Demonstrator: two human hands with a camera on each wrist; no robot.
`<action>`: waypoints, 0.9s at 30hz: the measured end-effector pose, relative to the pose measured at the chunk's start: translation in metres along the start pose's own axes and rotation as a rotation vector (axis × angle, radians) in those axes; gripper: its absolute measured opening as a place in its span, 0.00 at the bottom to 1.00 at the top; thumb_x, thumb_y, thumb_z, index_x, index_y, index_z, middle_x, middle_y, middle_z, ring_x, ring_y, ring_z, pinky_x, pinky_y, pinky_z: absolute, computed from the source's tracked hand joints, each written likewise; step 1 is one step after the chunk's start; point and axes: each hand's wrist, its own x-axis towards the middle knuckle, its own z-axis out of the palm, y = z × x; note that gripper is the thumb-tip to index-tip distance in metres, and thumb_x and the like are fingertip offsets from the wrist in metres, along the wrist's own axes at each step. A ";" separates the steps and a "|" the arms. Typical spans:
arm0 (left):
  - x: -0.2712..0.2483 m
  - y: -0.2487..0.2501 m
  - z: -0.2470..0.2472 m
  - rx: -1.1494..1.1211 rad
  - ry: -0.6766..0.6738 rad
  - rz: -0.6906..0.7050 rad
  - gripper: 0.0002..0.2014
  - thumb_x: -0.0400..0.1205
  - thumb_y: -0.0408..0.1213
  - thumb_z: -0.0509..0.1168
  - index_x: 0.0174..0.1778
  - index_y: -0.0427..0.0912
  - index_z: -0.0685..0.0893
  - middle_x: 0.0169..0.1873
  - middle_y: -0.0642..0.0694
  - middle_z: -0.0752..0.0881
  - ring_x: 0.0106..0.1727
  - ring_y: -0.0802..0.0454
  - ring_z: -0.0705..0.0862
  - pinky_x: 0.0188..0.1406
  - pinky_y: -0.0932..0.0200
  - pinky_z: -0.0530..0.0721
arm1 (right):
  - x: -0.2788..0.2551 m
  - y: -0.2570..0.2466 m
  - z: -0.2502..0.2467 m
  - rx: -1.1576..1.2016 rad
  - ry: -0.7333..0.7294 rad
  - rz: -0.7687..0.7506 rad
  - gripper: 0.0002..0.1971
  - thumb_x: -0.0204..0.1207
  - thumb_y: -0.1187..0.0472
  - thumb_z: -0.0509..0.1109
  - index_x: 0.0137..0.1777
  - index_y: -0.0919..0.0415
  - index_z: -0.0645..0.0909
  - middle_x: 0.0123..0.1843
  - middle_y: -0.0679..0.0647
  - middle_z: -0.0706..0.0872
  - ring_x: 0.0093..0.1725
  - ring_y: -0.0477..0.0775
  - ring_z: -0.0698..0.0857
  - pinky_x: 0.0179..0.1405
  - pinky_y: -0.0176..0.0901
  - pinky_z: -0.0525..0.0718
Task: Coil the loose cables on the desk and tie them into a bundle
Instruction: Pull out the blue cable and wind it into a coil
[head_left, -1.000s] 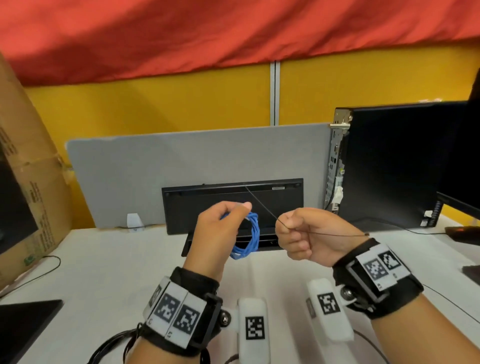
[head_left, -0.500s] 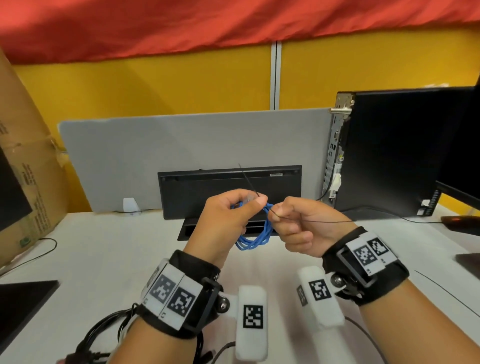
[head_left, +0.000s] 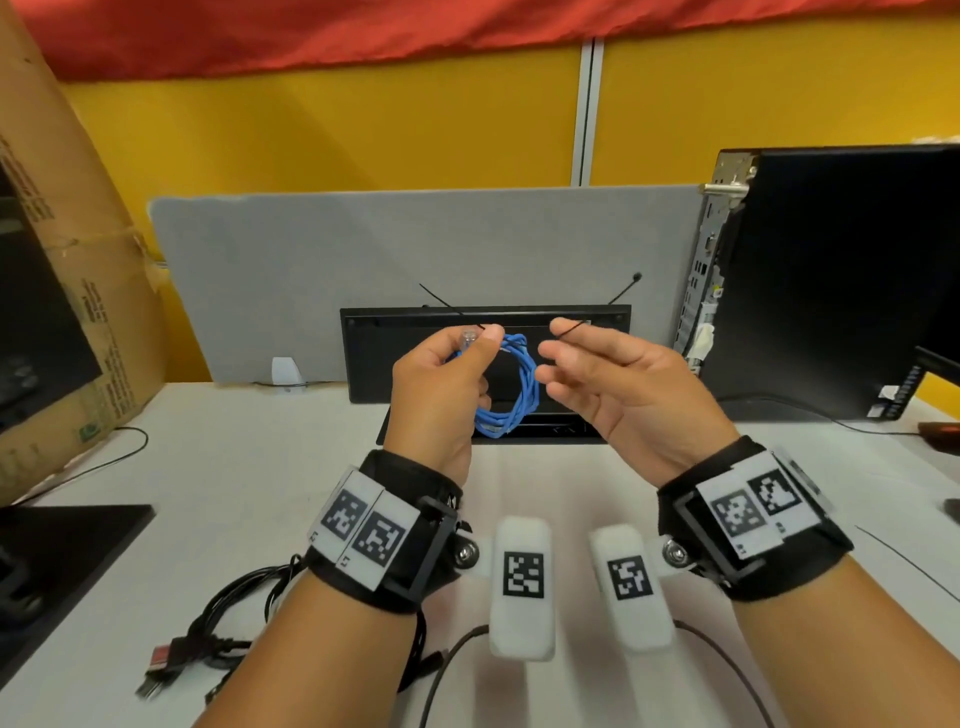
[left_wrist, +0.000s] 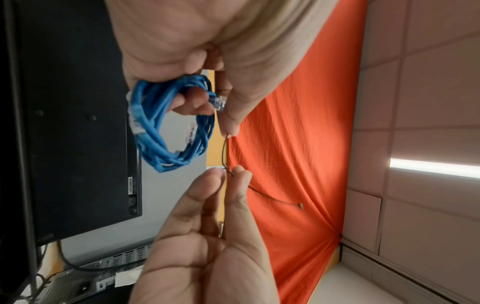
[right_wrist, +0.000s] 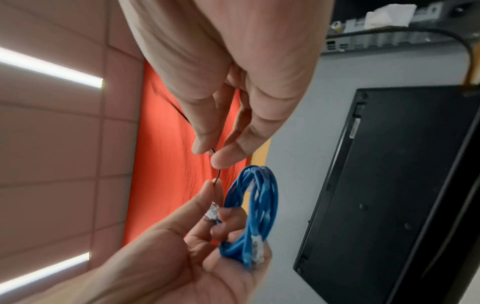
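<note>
A blue network cable (head_left: 506, 395), wound into a small coil, hangs from my left hand (head_left: 480, 353), whose fingers curl through the loop; the thumb presses a clear plug (head_left: 470, 340) and one end of a thin black zip tie (head_left: 441, 304). My right hand (head_left: 558, 335) pinches the tie's other part between thumb and forefinger, its other fingers spread, and the tie's head (head_left: 638, 277) sticks up to the right. The left wrist view shows the coil (left_wrist: 168, 127) and the tie (left_wrist: 224, 152) spanning both hands. The right wrist view shows the same pinch (right_wrist: 213, 153) above the coil (right_wrist: 259, 205).
A tangle of black cables (head_left: 234, 613) with a USB plug (head_left: 161, 660) lies on the white desk (head_left: 234, 467) near my left forearm. A black keyboard (head_left: 374, 358) leans on a grey divider (head_left: 415, 249). A PC tower (head_left: 831, 286) stands right, a cardboard box (head_left: 78, 312) left.
My hands have drawn apart. The right hand has turned palm up and spread its lower fingers, and the tie's head now points up and right instead of trailing across the wrist.
</note>
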 end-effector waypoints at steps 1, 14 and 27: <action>-0.001 0.000 0.001 0.012 -0.010 -0.004 0.04 0.81 0.37 0.70 0.45 0.41 0.89 0.30 0.49 0.78 0.27 0.57 0.70 0.29 0.60 0.73 | 0.000 0.001 0.002 -0.043 0.036 -0.049 0.10 0.67 0.66 0.76 0.48 0.63 0.91 0.48 0.60 0.92 0.41 0.54 0.90 0.41 0.38 0.87; -0.007 0.001 0.010 -0.024 -0.013 0.049 0.10 0.83 0.34 0.68 0.59 0.40 0.86 0.33 0.49 0.81 0.28 0.58 0.72 0.31 0.61 0.75 | -0.005 -0.001 0.009 -0.439 0.181 -0.312 0.06 0.72 0.73 0.75 0.45 0.64 0.89 0.37 0.57 0.92 0.36 0.55 0.91 0.38 0.38 0.88; 0.008 0.001 -0.001 -0.016 0.179 0.147 0.13 0.84 0.28 0.64 0.64 0.38 0.83 0.45 0.46 0.84 0.35 0.58 0.77 0.38 0.62 0.79 | -0.008 -0.032 -0.009 -0.704 0.252 -0.316 0.05 0.72 0.71 0.76 0.45 0.62 0.89 0.31 0.57 0.90 0.31 0.56 0.90 0.37 0.43 0.90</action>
